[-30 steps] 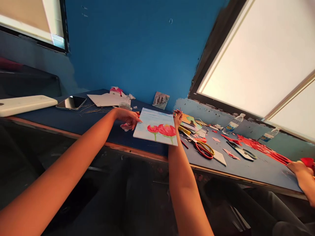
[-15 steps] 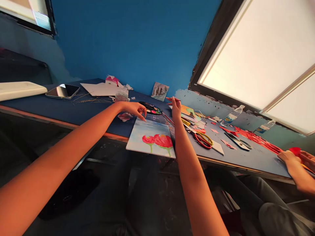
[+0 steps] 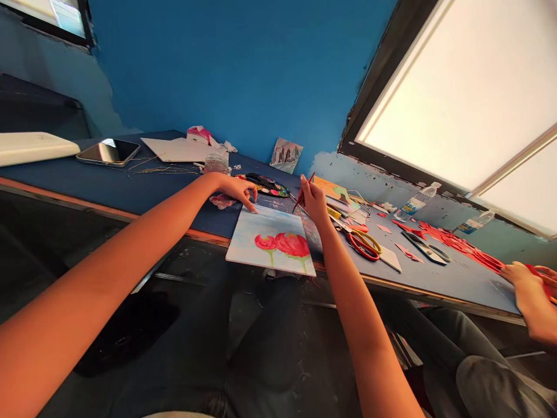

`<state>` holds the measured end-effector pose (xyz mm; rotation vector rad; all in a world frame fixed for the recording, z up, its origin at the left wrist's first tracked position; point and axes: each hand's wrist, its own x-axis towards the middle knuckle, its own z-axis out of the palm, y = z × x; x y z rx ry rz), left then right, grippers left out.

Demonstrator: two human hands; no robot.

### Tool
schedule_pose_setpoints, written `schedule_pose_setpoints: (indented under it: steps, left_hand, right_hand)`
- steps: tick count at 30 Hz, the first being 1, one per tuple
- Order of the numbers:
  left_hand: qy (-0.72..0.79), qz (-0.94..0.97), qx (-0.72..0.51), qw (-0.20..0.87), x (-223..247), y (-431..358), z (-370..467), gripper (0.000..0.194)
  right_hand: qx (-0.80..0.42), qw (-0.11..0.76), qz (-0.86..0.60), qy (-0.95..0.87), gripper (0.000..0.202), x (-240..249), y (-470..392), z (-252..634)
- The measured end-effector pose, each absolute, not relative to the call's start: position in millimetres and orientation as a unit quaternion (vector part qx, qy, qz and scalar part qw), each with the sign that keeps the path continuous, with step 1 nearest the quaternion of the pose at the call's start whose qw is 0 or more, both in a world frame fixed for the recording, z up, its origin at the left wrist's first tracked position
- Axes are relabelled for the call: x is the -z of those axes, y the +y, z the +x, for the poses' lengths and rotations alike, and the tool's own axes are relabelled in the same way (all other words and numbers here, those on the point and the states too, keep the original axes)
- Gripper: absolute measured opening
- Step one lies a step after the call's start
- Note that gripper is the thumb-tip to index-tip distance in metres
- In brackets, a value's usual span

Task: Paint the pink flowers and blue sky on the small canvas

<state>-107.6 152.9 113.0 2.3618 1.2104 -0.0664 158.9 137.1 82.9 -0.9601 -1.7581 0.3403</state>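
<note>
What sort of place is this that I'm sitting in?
Probably an art or craft room: a canvas painted with red flowers sits before you, a palette with dabs of colour lies beyond it on the table, and your right hand holds what looks like a slim brush.

Left hand (image 3: 239, 189) palm-down (loosely bent), right hand (image 3: 313, 199) in a pinch

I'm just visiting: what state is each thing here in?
Left hand: fingers at the painting's far edge
Right hand: holding a brush
Brush: tip close to the painting
Painting: two red flowers, jutting past the table's front edge
Palette: flat, dotted with paint
Phone: lying screen up
Mountain picture: propped upright
Near bottle: standing, capped
Scissors: lying down; blade opening unclear
</note>
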Motion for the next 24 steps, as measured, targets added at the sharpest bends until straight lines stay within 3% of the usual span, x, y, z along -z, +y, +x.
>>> schedule_pose_setpoints:
  steps: [5,24]
  left_hand:
    - [0.435,0.87,0.033,0.229,-113.0,155.8,-108.2,0.089]
    - [0.441,0.869,0.028,0.224,-113.1,153.7,-107.5,0.082]
  right_hand:
    - [-0.144,0.459,-0.416,-0.772,0.074,-79.5,141.0,161.9]
    - [-0.143,0.447,-0.411,-0.782,0.074,-76.2,144.3,165.6]
